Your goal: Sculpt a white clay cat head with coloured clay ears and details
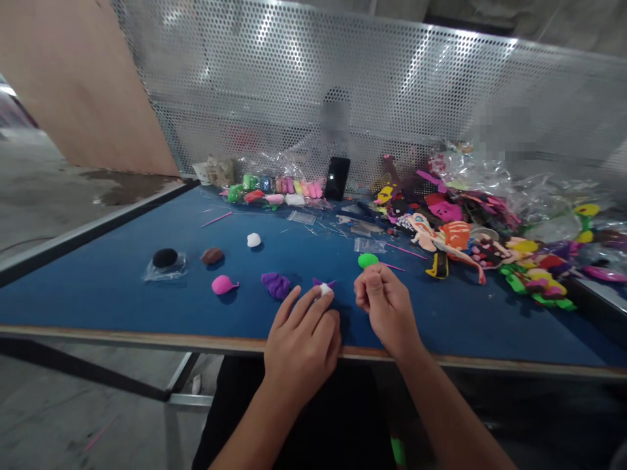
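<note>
My left hand (pixel 304 336) bends over a small purple and white clay piece (pixel 324 287) on the blue table, its fingertips touching the white part. Just left of it sits a crumpled purple clay lump (pixel 277 285). My right hand (pixel 385 297) is closed, fingers curled inward, and whatever it may hold is hidden. Right behind its knuckles rests a bright green clay ball (pixel 368 260). Farther left are a pink clay lump (pixel 224 284) with a thin tail, a brown lump (pixel 212 255), a white lump (pixel 253 240) and a black lump (pixel 165 258) on clear plastic.
Wrapped colored clay packs (pixel 274 189) lie at the back of the blue table (pixel 122 300). A black phone (pixel 337 177) leans against the perforated metal panel (pixel 274 85). Clay figures (pixel 453 241) and plastic bags heap up at right. A pink stick (pixel 216 219) lies at back left.
</note>
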Demonstrator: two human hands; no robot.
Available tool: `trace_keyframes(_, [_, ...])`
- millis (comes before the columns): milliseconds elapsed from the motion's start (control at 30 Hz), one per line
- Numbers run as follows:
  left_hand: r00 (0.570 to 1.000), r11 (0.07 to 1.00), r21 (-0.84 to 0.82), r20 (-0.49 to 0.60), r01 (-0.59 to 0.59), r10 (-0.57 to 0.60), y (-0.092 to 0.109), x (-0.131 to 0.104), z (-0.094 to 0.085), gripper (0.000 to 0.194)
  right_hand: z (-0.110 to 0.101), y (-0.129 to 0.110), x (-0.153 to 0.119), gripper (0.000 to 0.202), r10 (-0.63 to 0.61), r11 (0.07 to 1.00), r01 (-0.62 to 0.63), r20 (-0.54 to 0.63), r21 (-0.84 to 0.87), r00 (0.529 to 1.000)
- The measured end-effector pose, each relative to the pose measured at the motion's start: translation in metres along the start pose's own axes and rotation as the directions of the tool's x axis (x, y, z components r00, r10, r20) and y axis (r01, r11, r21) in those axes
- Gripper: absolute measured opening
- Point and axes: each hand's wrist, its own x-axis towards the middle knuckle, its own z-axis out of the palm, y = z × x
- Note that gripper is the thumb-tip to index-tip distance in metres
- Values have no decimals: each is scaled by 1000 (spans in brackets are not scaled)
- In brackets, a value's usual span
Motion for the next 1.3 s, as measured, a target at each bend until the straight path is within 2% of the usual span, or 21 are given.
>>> trace_keyframes(367, [1000,1000,11,2,8,-8,0,-1,0,12,0,4,0,12,77,997,-75,-85,27,993])
trace_keyframes(767, [1000,1000,1,15,4,-4,-1,-1,0,13,2,4,-1,15,99,995,-98,-143,15,985])
trace_keyframes(1067, [1000,1000,-2,9,8,-8,0,-3,0,12,0,4,0,11,-42,993,35,-67,-110,997])
trace_keyframes(1300, [1000,1000,-3,-4,1,-1,0,-3,-1,12,1,3,-1,10,-23,990,18,-30,-141,999])
